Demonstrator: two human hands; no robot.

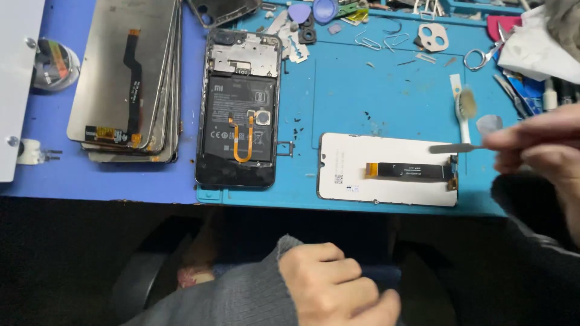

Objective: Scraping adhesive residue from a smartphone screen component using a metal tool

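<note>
I see the desk (60, 175) with its blue surface, and on it a lighter blue work mat (362, 90) that carries most of the parts. At the left of the desk lies a stack of display panels (127, 78), face down, each with a dark flex cable. Just right of the stack, overlapping the mat's left edge, lies an opened phone (240, 108), back cover off, with its black battery and an orange flex cable exposed.

Near the front edge of the mat lies a white replacement screen (386, 169), face down, with a black flex ribbon running along its middle toward its right edge. I see the right hand (538, 151) at the right of the frame, its fingers (513, 140) pinched together on a thin metal spudger (456, 147). The spudger's flat tip sits over the upper right corner of the screen; I cannot tell whether it touches.

The left hand (338, 290) rests below the desk edge, well apart from the mat, in a grey knitted sleeve. Its fingers are curled in loosely and hold nothing that I can see.

Behind the screen, a small white brush (464, 108) lies on the mat. Scissors (482, 57), paper clips (377, 41) and two purple picks (314, 11) lie along the mat's far edge.
</note>
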